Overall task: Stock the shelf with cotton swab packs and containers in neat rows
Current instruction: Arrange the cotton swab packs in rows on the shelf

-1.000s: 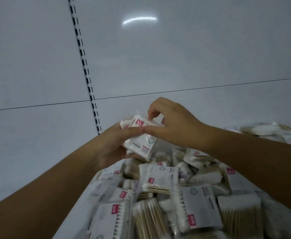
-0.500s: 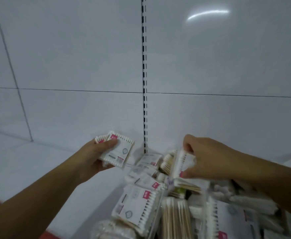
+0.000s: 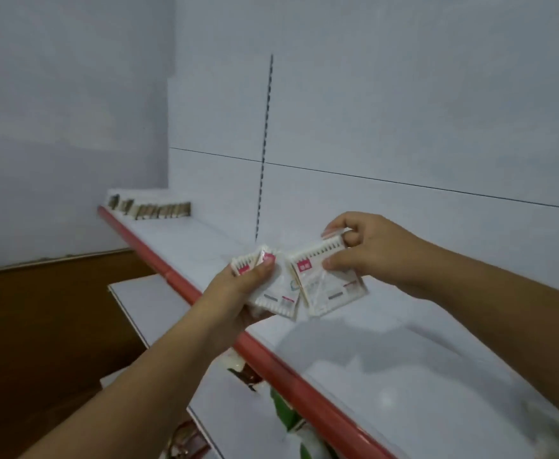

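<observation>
Several swab packs (image 3: 276,294) are held as a loose fan in the left hand (image 3: 236,293), with the thumb pressed across their tops and the fingers curled beneath. One more pack (image 3: 332,281) is pinched at its top edge by the right hand (image 3: 367,250), and its lower corner overlaps the fan. Both lots are held in the air above the shelf (image 3: 420,342), just inside its red lip (image 3: 179,286). A short row (image 3: 152,208) of stocked packs is seen well apart, at the shelf's far left end.

The fan is judged the weak spot. The wrappers look slick, and if the thumb is eased while the single pack is slid in, a pack may be squeezed out and dropped past the lip onto the lower shelf (image 3: 145,306). The single pack, gripped only at one edge, may be swung askew and laid crooked. If the packs are set down where they hang, a gap would be left from the row and the line spoiled.
</observation>
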`<state>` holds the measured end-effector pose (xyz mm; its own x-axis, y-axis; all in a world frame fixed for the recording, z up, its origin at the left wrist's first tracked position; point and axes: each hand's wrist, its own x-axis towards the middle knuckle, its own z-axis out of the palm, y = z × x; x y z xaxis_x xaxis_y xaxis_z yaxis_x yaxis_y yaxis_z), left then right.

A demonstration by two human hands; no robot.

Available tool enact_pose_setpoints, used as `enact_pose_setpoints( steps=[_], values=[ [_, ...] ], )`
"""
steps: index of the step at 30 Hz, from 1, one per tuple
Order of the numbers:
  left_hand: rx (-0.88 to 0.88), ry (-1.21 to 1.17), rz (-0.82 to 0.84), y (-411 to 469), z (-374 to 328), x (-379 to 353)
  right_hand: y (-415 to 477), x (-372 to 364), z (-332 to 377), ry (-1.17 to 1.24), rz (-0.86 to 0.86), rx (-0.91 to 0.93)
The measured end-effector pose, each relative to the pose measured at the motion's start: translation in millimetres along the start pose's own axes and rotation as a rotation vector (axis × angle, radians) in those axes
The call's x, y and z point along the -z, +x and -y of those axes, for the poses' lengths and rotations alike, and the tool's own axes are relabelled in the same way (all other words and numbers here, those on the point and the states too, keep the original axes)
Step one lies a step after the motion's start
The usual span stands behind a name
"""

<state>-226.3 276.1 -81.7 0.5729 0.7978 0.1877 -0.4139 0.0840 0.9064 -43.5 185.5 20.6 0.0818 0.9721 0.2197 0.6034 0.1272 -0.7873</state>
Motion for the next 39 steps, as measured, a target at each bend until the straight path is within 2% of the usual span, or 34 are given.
enact_pose_setpoints(
  steps=[5,11,20,24,28,30,32,34,36,39],
  values=[
    [-0.011,-0.039,-0.170,-4.0,-37.8,129.7,92.3,-140.0,15.8,0.076,-0.049,0.014],
    [0.024,-0.096,-0.247,11.3,-62.2,254.6,173.7,-273.1,5.8,0.513,-0.132,-0.051],
    [0.021,0.003,-0.363,106.3,-104.5,430.4,353.3,-403.5,14.7,0.789,-0.146,-0.012],
    [0.001,0.066,-0.438,161.0,-132.3,510.8,455.3,-454.6,31.0,0.933,-0.038,-0.081],
    [-0.048,0.094,-0.525,211.1,-155.0,582.8,538.9,-494.4,46.3,0.876,0.009,-0.078],
    [-0.073,0.119,-0.510,241.0,-159.4,609.6,573.4,-504.7,43.7,0.836,-0.037,-0.079],
    [-0.094,0.142,-0.458,273.8,-161.8,633.9,605.1,-510.1,37.8,0.808,-0.132,-0.076],
    [-0.132,0.113,-0.448,307.6,-166.8,664.8,636.3,-512.2,31.1,0.728,-0.309,-0.051],
    [-0.182,0.050,-0.472,341.9,-174.8,704.7,669.4,-512.9,26.9,0.554,-0.493,-0.011],
    [-0.244,-0.043,-0.443,390.6,-183.1,768.5,724.0,-528.5,22.0,0.275,-0.630,0.048]
  ],
)
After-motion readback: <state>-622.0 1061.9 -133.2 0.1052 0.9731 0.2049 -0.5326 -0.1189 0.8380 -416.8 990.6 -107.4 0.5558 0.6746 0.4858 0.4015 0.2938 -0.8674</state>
